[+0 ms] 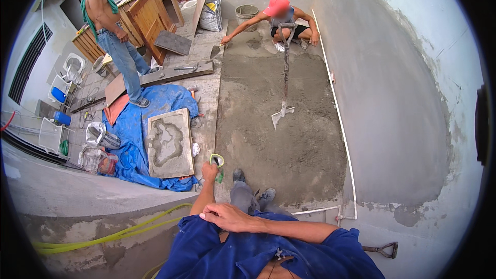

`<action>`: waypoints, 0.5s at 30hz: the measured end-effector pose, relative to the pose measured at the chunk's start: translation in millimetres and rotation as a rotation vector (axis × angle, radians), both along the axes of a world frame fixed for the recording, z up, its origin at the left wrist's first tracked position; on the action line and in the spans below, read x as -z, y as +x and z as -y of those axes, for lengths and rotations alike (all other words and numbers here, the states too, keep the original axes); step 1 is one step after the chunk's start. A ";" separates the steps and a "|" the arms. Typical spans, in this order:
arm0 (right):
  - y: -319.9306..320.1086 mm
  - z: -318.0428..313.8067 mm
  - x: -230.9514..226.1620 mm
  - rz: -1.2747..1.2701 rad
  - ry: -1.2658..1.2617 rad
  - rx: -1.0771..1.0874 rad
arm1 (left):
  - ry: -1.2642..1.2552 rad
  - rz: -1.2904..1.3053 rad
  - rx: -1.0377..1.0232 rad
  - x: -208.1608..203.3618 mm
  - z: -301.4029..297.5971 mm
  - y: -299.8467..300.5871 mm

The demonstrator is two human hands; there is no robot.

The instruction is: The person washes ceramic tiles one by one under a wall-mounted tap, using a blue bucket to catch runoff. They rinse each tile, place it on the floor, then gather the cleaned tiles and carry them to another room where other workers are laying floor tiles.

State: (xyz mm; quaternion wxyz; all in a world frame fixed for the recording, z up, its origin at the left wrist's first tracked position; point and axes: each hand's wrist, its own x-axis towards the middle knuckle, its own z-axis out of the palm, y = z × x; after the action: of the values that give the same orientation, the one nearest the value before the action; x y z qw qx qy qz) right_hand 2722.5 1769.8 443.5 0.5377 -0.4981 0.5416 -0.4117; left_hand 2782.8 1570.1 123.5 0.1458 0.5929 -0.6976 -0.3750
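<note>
My left hand (209, 170) is closed around a small round thing with a yellow-green rim (217, 160); its kind is unclear, and a green bit hangs beneath it. My right hand (229, 217) lies across my left arm near the elbow, fingers loosely laid over it. Ahead of my boots spreads a wet grey mortar bed (279, 155). A shovel (285, 77) stands upright in it, blade down. At the far end a person in a red cap (281, 15) crouches, one arm stretched left toward the mortar's edge.
Left of the mortar, a square board with mortar (155, 168) lies on a blue tarp (129, 129). A person in jeans (121, 51) stands near wooden cabinets (150, 18). A white pipe (336, 103) runs along the right wall. Behind lie yellow-green hoses (113, 236) and another tool's handle (387, 249).
</note>
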 end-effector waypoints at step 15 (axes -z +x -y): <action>-6.0 -14.5 7.8 0.022 -0.005 -0.121 | 0.006 0.409 0.604 -46.0 -108.2 -45.6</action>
State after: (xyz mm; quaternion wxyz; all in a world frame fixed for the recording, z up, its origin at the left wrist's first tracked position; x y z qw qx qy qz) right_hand 2716.4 1784.3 435.7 0.5664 -0.5266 0.5036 -0.3851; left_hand 2737.2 1678.3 169.5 -0.1160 0.4232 -0.8549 -0.2769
